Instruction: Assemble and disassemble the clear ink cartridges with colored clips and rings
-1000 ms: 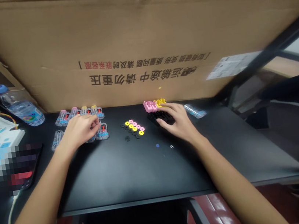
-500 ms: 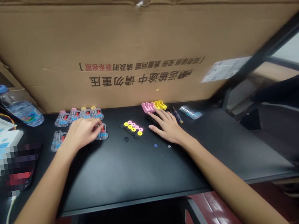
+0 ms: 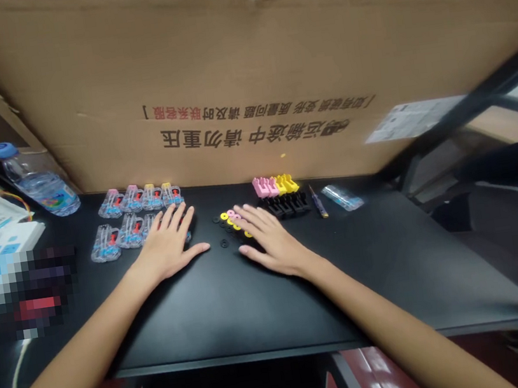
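Observation:
My left hand is open, fingers spread, over the right end of the front row of clear plastic pieces with red and blue parts, partly hiding them. Behind it runs a second row of such clear pieces, topped in pink and yellow. My right hand is also open, its fingers over a cluster of small pink, yellow and black rings. One black ring lies between the hands. Beyond the right hand stand pink clips, yellow clips and black clips.
A screwdriver and a clear packet lie to the right. On the left are a water bottle, a white power strip and a blurred-out device with a cable. A cardboard sheet rises behind the black table.
My right hand has moved left from the black clips to the rings, uncovering the clips. My left hand has shifted right and spread its fingers. The view has shifted slightly.

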Tool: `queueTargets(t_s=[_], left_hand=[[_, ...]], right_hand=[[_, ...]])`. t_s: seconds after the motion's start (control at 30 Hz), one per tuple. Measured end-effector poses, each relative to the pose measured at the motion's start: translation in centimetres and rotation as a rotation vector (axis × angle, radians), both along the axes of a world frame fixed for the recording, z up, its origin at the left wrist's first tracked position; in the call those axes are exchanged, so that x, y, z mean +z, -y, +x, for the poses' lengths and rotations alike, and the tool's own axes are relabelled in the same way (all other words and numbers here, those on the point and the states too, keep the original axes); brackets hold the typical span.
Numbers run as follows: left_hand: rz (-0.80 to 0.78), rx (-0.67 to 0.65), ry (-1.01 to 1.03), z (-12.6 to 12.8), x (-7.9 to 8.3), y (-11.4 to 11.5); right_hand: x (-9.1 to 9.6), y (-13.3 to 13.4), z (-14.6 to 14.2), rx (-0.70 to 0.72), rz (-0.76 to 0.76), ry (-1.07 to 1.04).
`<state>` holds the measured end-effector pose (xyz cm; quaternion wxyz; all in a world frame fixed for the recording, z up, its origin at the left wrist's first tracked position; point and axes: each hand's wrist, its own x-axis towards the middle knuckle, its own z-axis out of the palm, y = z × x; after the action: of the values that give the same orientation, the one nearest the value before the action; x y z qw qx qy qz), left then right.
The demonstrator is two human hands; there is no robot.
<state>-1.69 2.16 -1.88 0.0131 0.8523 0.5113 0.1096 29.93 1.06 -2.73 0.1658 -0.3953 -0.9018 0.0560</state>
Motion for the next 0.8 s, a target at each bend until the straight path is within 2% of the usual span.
queueTargets(t_s=[0.1,0.3,0.37,0.47,0.53,0.63,0.8], left_hand=[[-0.009,-0.003,-0.018,0.1,-0.4,0.1],[0.035,-0.025,-0.056,1.4,0.1,1.6],[0.056,-0.095,-0.071,2.5,0.3,2.9],[0.045,-0.279,-0.086,3.9,0.3,4.7],[0.007,-0.338,-0.09,4.4,0.2,5.4],[-0.057,-0.367,-0.09,4.4,-0.2,5.3],[-0.091,-0.373,-0.024,3.9,-1.6,4.5]], right_hand=[[-0.1,0.1,-1.5,0.079,-0.107,0.067],[-0.9,-0.9,-2.7,0.051,-0.174,0.062],[-1.0,-0.9,-2.5,0.034,-0.155,-0.02],[-0.7,-0.6,-1.3,-0.022,-0.105,-0.168],[-0.5,-0.2,-0.2,-0.061,-0.093,-0.232],[-0.4,0.3,0.9,-0.09,-0.114,-0.276],[-1.1,0.4,1.0,-0.078,-0.112,-0.248]])
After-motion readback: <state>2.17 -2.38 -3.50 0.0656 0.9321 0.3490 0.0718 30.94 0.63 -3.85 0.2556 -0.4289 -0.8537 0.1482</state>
